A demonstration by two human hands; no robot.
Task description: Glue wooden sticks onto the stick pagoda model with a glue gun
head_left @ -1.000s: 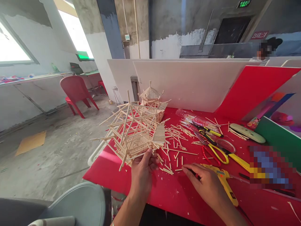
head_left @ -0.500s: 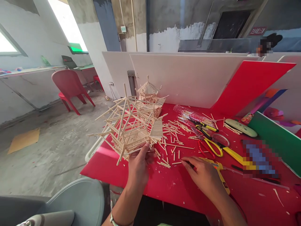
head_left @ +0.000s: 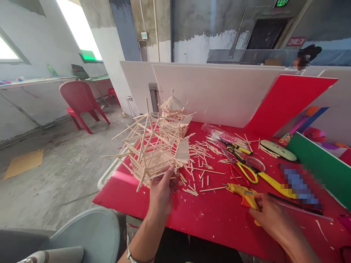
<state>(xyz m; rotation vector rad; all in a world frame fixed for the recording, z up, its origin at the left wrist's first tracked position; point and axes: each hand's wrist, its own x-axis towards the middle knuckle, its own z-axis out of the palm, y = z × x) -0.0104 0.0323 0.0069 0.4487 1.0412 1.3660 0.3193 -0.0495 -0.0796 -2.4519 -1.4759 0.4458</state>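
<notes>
My left hand [head_left: 162, 191] grips the lower edge of a pale wooden-stick roof frame [head_left: 149, 146] and holds it tilted above the left end of the red table [head_left: 219, 223]. Behind the frame stands a small stick pavilion model [head_left: 175, 115]. My right hand [head_left: 271, 215] is closed round the handle of a yellow glue gun [head_left: 242, 191] that lies on the table with its nozzle pointing left. One long stick [head_left: 212, 189] lies just ahead of the nozzle. Several short cut sticks [head_left: 201, 166] are scattered between my hands.
Yellow-handled scissors [head_left: 248, 171], pliers [head_left: 236, 148], a clear bag of sticks [head_left: 219, 133] and a pale green case [head_left: 278, 149] lie at the right. White and red boards [head_left: 225, 95] stand behind the table. A red chair [head_left: 79, 100] is on the floor at left, a grey seat [head_left: 90, 233] near me.
My right hand has drawn back from the scattered sticks to the right and closed on the glue gun's handle. The left hand still holds the stick frame in the same spot.
</notes>
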